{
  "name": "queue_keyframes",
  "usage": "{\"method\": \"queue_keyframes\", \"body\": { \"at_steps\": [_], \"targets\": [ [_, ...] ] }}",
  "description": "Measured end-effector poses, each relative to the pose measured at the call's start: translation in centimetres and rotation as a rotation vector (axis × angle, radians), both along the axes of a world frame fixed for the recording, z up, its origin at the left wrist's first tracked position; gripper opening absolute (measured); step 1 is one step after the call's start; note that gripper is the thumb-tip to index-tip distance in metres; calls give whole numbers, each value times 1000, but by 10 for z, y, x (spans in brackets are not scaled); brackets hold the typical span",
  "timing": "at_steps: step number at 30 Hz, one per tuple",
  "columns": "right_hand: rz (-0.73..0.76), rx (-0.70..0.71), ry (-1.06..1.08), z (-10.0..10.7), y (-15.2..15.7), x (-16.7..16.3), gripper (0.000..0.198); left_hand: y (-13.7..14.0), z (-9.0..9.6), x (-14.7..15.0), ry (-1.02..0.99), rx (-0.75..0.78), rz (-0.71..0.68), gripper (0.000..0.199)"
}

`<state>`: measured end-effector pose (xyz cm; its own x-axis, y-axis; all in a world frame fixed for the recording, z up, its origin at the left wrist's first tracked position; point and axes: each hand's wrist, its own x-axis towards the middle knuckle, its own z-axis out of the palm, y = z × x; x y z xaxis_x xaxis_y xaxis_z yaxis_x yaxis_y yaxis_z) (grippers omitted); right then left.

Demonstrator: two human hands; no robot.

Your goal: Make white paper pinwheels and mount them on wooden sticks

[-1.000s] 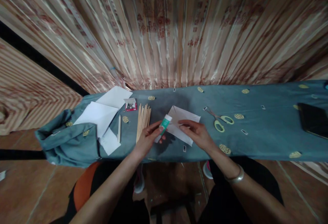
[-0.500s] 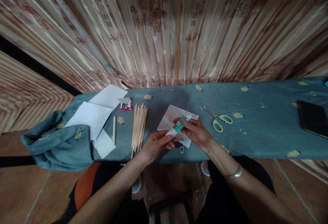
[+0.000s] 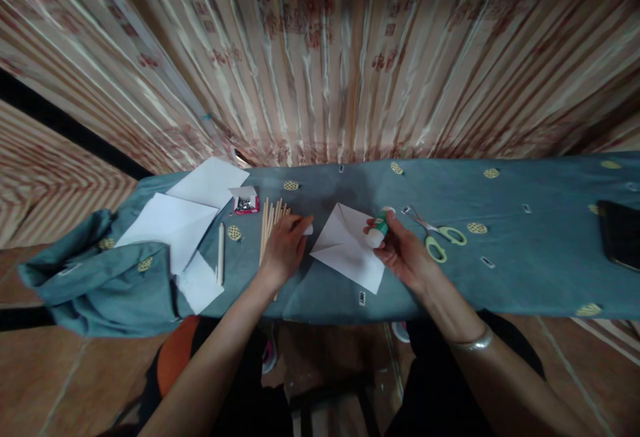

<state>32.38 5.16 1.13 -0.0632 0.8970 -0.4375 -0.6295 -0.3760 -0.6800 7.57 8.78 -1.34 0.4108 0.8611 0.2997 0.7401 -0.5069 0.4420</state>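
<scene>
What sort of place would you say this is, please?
Possibly a craft corner in a home, judging by the red-patterned curtains, the cloth-covered table and the glue stick held over folded white paper.

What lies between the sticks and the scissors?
In the head view, the folded paper lies between them; the right hand holds the glue stick near its right edge. The left hand, with a white cap, partly hides the sticks.

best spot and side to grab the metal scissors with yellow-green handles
Probably the yellow-green handle loops, from the near right: the scissors lie flat with both loops spread toward that side, metal blades pointing away to the left.
</scene>
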Motion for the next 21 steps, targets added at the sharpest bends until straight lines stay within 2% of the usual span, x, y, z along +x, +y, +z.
{"method": "queue_keyframes", "body": {
  "at_steps": [3, 9, 13, 16, 19, 21],
  "targets": [
    [36, 13, 81, -3, 1, 1, 24, 3, -5, 2, 82, 36, -19, 44],
    [76, -40, 201, -8, 3, 2, 14, 1, -9, 2, 45, 12, -17, 52],
    [27, -80, 184, -9, 2, -2, 19, 3, -6, -1, 64, 32, -36, 53],
    [-21, -24, 2, -7, 1, -5, 26, 1, 0, -2, 59, 59, -25, 54],
    [-82, 118, -321, -6, 1, -3, 29, -8, 7, 6, 14, 89, -48, 48],
    [-127, 209, -549, -7, 2, 0, 30, -19, 9, 18, -13, 68, -147, 42]
  ]
}}
